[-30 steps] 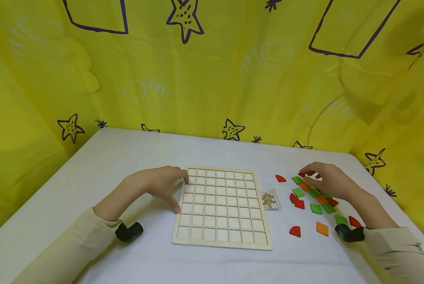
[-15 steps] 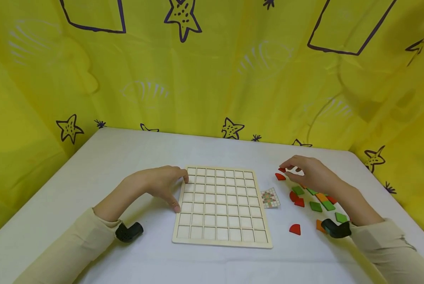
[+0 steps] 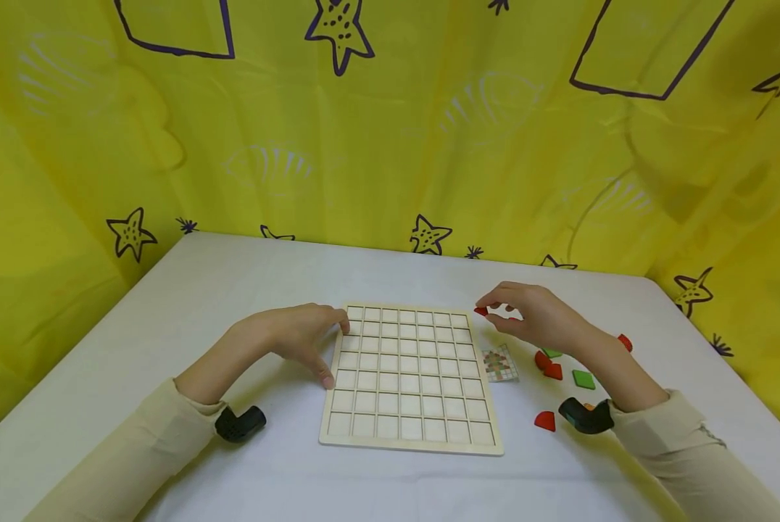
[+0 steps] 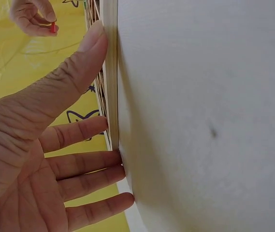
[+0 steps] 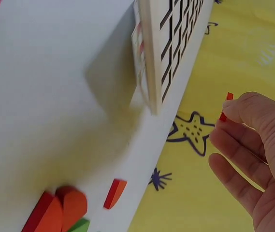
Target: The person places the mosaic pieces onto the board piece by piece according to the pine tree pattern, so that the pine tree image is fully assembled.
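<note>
A pale wooden board (image 3: 399, 364) with a grid of square recesses lies flat on the white table. My left hand (image 3: 299, 339) rests at its left side, thumb on the near part and fingers farther up. In the left wrist view the thumb (image 4: 93, 38) lies along the board's edge, and the other fingers reach it with little bend. Between thumb and fingertips my right hand (image 3: 536, 315) pinches a small red tile (image 3: 480, 311), held just off the board's far right corner. The right wrist view shows that red tile (image 5: 227, 103) edge-on, with the remaining fingers loosely curled.
A small patterned card (image 3: 499, 364) pokes out from under the board's right side. Right of it lie red tiles (image 3: 553, 371), a green square tile (image 3: 583, 379) and a red quarter-round tile (image 3: 545, 420). The right forearm covers others. A yellow curtain (image 3: 390, 145) hangs behind the table.
My right hand has carried the red tile leftward from the scattered tiles to the board's far right corner. The left hand stays at the board's left edge.
</note>
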`<state>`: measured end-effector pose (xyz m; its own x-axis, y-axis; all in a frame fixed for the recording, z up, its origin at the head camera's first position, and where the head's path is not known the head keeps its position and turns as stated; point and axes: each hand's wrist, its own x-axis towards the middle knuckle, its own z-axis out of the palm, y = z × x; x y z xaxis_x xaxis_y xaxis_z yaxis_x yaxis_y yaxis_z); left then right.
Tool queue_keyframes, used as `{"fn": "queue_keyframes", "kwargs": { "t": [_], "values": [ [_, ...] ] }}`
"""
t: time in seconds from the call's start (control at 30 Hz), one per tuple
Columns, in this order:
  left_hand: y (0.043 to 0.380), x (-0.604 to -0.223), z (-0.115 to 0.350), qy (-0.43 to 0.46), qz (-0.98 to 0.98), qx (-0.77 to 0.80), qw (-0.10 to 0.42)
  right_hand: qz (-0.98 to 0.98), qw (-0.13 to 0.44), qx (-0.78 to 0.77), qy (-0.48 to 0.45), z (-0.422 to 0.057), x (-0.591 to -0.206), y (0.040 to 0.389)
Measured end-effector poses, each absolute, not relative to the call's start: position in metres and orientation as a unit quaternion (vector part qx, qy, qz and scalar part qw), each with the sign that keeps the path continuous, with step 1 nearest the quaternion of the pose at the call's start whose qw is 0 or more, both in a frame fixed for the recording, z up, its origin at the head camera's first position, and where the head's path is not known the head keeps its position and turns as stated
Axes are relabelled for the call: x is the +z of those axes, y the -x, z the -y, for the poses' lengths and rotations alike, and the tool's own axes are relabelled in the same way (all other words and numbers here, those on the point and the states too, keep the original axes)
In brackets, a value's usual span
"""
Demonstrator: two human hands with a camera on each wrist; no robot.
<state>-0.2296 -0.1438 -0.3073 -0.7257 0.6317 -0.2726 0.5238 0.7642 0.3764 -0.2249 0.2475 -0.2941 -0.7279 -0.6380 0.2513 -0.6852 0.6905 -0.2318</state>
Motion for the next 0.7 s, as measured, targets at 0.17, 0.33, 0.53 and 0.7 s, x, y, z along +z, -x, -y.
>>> {"fn": "queue_keyframes", "kwargs": {
  "t": [0.17,0.33,0.53,0.7],
  "values": [
    [0.229,-0.307,0.144,-0.311,-0.919,0.139,0.199,0.912,0.070,0.161,-0.370,-0.232,-0.297,0.229],
    [0.228,-0.306,0.143,-0.317,-0.917,0.139,0.199,0.905,0.060,0.165,-0.388,-0.217,-0.299,0.232],
    [0.227,-0.305,0.142,-0.310,-0.919,0.136,0.201,0.902,0.046,0.160,-0.398,-0.199,-0.300,0.239],
    [0.228,-0.306,0.143,-0.310,-0.920,0.137,0.199,0.906,0.024,0.146,-0.397,-0.185,-0.300,0.246]
  ]
}}
